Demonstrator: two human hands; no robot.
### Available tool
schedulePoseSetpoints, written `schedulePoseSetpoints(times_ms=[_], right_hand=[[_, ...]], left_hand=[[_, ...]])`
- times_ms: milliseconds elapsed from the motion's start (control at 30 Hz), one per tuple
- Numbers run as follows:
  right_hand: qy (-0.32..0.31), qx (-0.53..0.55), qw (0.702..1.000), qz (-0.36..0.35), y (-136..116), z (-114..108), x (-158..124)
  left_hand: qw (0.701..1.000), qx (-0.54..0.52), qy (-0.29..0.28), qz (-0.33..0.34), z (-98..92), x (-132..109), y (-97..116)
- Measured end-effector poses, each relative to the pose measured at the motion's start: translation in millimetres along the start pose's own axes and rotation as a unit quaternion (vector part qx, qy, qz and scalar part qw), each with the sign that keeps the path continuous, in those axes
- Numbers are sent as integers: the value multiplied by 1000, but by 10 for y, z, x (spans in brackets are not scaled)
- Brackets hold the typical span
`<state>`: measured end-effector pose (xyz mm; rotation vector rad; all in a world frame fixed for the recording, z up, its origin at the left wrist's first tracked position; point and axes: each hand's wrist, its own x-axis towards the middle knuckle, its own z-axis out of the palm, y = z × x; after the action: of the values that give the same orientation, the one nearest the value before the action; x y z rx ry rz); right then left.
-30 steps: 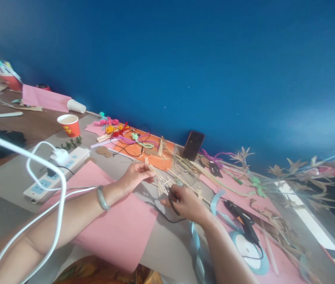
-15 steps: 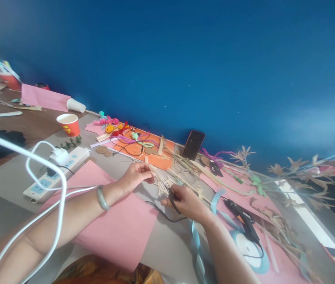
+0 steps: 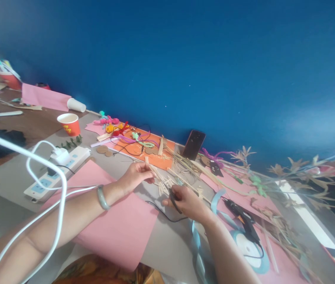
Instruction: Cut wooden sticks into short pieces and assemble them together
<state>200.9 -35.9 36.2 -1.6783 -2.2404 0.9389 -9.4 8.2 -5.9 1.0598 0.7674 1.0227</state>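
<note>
Between its thumb and fingers, my left hand pinches a thin pale strip that looks like dried straw or husk. My right hand is closed round the dark handles of a pair of scissors. The scissor blades point up and left, toward the strip and the left fingertips; whether they touch the strip I cannot tell. Cut pale pieces lie on the grey table just beyond the hands. A sheet of pink paper lies under my left forearm.
A white power strip with looping white cables stands at left, near a red paper cup. A phone leans on the blue wall. At right lie a black glue gun, a blue ribbon roll and dried stems.
Hardly anything differs. Both hands keep their places and their grips on the strip and the scissors; the whole view has shifted very slightly.
</note>
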Motion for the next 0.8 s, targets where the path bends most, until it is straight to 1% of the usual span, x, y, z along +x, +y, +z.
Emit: schedulePoseSetpoints(times_ms=[100, 167, 433, 567, 667, 800], right_hand=[[-3, 20, 1000, 11, 11, -3, 6], [3, 15, 1000, 18, 9, -10, 8], [48, -91, 994, 44, 4, -19, 5], [66, -122, 990, 37, -20, 1, 4], [64, -126, 989, 39, -39, 6, 1], [56, -126, 989, 45, -23, -10, 1]], left_hand=[[1000, 4, 2, -2, 0, -8, 3], [1000, 4, 4, -3, 3, -15, 8], [1000, -7, 16, -8, 2, -11, -22], [1000, 24, 4, 4, 2, -13, -25], [999, 43, -9, 5, 13, -25, -9], [999, 45, -6, -4, 19, -29, -10]])
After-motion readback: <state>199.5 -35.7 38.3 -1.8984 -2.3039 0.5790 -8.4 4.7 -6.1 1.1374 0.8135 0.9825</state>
